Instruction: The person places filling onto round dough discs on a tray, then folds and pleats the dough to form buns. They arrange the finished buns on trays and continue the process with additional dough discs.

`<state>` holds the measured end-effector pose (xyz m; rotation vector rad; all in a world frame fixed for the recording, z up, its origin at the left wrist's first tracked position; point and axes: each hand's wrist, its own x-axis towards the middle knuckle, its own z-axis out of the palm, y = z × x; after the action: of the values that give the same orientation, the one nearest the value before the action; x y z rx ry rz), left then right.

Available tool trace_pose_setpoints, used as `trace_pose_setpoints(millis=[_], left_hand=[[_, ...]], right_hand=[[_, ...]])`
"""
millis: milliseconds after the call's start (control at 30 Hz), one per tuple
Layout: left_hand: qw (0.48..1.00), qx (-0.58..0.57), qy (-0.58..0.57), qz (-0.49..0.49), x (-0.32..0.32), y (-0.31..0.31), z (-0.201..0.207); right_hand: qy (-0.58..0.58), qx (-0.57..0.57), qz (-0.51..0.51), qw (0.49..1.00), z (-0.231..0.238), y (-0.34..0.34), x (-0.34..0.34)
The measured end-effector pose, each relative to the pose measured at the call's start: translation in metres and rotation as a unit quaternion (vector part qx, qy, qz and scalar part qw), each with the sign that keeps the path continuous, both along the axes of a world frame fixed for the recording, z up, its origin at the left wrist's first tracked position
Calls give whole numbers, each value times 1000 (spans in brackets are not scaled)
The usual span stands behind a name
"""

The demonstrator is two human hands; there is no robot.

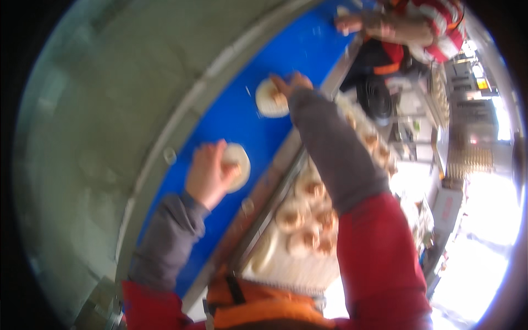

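Two pale, round, shell-like discs lie on a blue conveyor belt [236, 113], each with an orange-brown spot near its middle. My left hand [208, 171] is closed on the edge of the nearer disc [240, 158], thumb across its face. Farther up the belt, my right hand [290, 87] grips the right edge of the other disc [268, 104]. Motion blur softens its fingers, and the undersides of both discs are hidden.
Right of the belt, a tray [300, 269] carries several similar discs with brown centres [291, 214]. A metal rail [264, 220] runs between them. At the far end a co-worker's hand [349, 23] reaches onto the belt. A greenish-grey surface [110, 110] extends to the left.
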<state>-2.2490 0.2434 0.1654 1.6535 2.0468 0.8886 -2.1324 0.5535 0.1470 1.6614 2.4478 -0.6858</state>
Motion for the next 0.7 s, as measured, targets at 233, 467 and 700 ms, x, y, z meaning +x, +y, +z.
trace_pose_setpoints(millis=[233,467,700], left_hand=[[991,-86,-28,-95,-14,-53,24],[985,-168,-46,-17,8,-139,30],[858,-180,-479,31,81,-170,53]], right_hand=[[34,61,162,984,24,-108,-7],[209,-87,213,950,39,-193,28],[322,-208,119,916,112,-309,256]])
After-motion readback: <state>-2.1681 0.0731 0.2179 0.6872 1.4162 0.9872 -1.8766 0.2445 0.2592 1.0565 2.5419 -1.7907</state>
